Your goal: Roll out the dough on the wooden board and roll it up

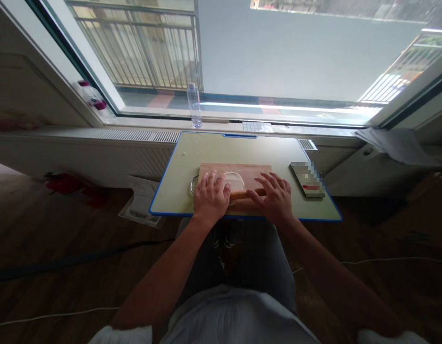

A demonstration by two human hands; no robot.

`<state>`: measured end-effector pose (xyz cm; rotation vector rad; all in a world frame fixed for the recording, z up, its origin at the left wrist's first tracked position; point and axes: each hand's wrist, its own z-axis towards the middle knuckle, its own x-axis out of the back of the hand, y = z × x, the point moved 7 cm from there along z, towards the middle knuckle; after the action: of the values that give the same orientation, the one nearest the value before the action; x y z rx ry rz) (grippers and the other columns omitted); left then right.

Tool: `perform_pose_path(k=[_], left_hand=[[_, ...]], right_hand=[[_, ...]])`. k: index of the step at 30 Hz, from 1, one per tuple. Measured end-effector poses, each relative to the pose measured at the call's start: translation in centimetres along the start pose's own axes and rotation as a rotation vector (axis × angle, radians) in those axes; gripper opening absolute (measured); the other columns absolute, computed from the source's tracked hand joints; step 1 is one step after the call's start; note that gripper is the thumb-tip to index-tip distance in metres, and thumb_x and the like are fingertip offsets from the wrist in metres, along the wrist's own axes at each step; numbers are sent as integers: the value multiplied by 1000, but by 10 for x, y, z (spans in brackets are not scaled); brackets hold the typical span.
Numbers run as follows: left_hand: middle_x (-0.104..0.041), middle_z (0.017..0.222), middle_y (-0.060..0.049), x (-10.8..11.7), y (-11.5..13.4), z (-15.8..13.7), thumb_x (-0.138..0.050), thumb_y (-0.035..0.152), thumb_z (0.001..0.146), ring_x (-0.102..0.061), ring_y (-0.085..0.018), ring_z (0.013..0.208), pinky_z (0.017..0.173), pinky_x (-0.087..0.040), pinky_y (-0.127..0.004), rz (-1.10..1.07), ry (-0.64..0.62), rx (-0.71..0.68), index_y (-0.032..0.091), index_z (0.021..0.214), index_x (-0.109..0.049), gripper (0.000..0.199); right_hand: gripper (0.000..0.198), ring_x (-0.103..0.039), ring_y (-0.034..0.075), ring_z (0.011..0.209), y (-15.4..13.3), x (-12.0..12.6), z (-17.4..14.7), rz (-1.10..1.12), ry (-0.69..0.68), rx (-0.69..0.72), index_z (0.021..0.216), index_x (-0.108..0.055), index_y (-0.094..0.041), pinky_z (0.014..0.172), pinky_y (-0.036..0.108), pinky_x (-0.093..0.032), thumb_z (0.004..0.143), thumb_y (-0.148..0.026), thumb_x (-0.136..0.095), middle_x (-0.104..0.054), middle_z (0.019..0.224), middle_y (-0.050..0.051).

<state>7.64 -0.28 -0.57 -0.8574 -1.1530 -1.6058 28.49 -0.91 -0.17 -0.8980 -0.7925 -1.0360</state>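
A wooden rolling pin [238, 195] lies crosswise over a wooden cutting board [253, 169]. My left hand [211, 195] holds the pin's left end, its fingers pointing forward over it. At the other end my right hand [276, 197] bears on the pin, thumb along it and fingers fanned above the board. A thin, pale round of dough [234, 179] lies flat on the board, its near edge at the pin and its left part hidden by my left hand. The board's metal handle [193, 184] sticks out on the left.
The small blue-edged table [278, 148] stands against a radiator cover [142, 153] beneath the window. A phone-like, pixelated object [307, 179] lies at its right. Crumbs dot the far left. A clear bottle [194, 106] stands on the sill. Papers [140, 203] lie below left.
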Motion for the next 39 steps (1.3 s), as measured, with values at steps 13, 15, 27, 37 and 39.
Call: perform_pose_path(k=[13,15,27,37,39], left_hand=[[-69,150,-11,12,12,30,-42,43,111,-55,-32,142,132,-25,-59,23,43,-126,27,133,-71,40],[-67,152,-11,7,8,26,-41,44,110,-54,-33,144,131,-26,-60,30,15,-99,27,137,-70,43],[-67,153,-11,-11,-9,71,-42,42,108,-55,-34,141,123,-35,-60,67,-102,20,30,135,-72,42],[-65,153,-12,-27,-18,120,-41,42,105,-56,-34,140,119,-43,-59,28,-234,101,30,133,-72,44],[-66,151,-13,-28,-19,129,-40,41,105,-57,-34,138,118,-43,-59,25,-226,117,28,131,-73,44]], right_hand=[[56,-49,37,148,10,-22,41,-30,-88,-171,138,-71,-23,126,71,-23,113,-59,-36,-65,155,14],[57,-48,37,148,10,-21,38,-34,-94,-170,139,-70,-23,126,69,-24,113,-60,-36,-64,156,15],[62,-47,37,147,7,-21,56,-156,-106,-133,140,-71,-22,126,66,-23,113,-62,-33,-64,156,15],[62,-53,37,138,23,-39,99,-130,-226,-174,140,-72,-25,115,57,-40,111,-66,-36,-70,147,13],[66,-52,37,140,27,-45,107,-121,-258,-202,142,-71,-25,115,56,-39,110,-69,-34,-68,149,14]])
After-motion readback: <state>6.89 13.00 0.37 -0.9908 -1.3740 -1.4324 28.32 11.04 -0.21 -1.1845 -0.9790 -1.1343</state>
